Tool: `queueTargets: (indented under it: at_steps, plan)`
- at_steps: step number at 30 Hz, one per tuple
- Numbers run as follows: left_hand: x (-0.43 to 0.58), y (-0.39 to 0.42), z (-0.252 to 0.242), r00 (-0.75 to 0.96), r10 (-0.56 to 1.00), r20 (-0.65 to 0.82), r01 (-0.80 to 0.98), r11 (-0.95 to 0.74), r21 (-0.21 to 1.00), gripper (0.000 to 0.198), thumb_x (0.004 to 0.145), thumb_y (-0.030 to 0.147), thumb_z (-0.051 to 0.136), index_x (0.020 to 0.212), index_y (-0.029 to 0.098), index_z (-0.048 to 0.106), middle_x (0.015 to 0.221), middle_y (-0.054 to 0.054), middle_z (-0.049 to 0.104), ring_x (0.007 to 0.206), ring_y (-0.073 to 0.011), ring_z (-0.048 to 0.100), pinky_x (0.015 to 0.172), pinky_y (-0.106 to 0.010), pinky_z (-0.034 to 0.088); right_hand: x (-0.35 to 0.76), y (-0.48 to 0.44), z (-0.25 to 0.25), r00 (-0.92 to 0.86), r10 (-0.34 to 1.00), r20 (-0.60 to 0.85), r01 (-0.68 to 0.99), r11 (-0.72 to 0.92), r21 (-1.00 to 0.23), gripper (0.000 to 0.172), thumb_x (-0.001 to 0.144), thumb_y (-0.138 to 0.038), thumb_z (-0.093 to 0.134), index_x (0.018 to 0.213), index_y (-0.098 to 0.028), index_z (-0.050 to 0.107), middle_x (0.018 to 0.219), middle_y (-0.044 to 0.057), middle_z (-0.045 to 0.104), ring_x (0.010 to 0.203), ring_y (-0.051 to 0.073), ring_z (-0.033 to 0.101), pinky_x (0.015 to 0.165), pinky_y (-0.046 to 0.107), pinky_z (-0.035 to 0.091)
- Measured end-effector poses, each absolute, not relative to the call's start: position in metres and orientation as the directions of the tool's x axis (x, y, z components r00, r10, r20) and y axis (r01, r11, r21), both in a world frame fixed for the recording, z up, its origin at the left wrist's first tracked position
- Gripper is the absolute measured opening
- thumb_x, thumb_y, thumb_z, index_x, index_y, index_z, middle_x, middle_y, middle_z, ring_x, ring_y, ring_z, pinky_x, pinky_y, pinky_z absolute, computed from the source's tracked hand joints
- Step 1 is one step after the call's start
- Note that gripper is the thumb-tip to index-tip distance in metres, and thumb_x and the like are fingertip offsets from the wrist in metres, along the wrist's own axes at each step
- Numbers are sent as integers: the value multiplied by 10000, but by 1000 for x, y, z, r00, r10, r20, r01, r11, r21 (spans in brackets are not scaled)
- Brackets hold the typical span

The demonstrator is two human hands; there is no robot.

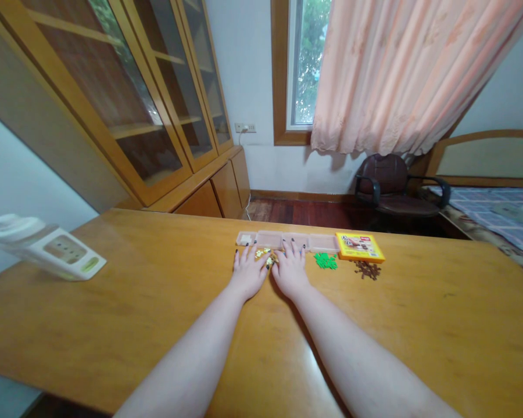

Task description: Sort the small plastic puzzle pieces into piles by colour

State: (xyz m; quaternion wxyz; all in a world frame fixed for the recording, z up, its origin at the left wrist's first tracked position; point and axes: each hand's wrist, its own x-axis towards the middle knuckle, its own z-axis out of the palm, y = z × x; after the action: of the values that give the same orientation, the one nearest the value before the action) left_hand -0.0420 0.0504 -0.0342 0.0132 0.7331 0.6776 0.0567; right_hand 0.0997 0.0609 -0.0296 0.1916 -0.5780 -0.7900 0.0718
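Observation:
My left hand (pixel 247 274) lies on the table with its fingers spread, beside a small scatter of pale yellow pieces (pixel 265 253). Close by on the right, my right hand (pixel 290 271) also rests flat, fingers apart, its thumb side near the same pieces. Something blue shows between its fingers, too covered to make out. Behind the hands stands a row of shallow clear plastic trays (pixel 269 240); the leftmost tray (pixel 246 238) has something white in it. To the right of my right hand is a pile of small green pieces (pixel 326 260).
A yellow box (pixel 360 247) with a printed picture lies right of the trays, a heap of small brown pieces (pixel 368 270) in front of it. At the left of the wooden table (pixel 157 325) is a white-lidded bottle (pixel 47 247). An office chair (pixel 387 183) stands beyond.

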Motion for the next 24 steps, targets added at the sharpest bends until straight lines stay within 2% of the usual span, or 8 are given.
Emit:
queueTargets:
  at_steps: [14,20,24]
  plan:
    - [-46,51,-42,41,995,90,996,-48,74,457,894,444,393,1348,391,405,1525,-43,211,1383,-324,180,1094,-571,114,102,60,-31,-280,920,273,859,368,-357,336,856,-273,452,1152,-199,592,1390,87,433,1331,289,236,1101,507,56]
    - [-46,52,-45,40,996,84,999,-42,34,536,891,472,381,1392,280,366,1526,-101,195,1389,-315,164,1105,-559,100,102,60,-31,-296,911,288,846,390,-362,291,838,-249,471,1079,-200,627,1322,90,496,1281,281,302,1100,502,77]
    - [-47,52,-46,62,994,95,998,-64,21,510,898,456,375,1382,297,380,1522,-91,212,1387,-302,182,1108,-543,123,103,60,-32,-293,909,298,842,392,-371,279,837,-250,482,1066,-199,633,1315,93,503,1274,283,306,1095,507,91]
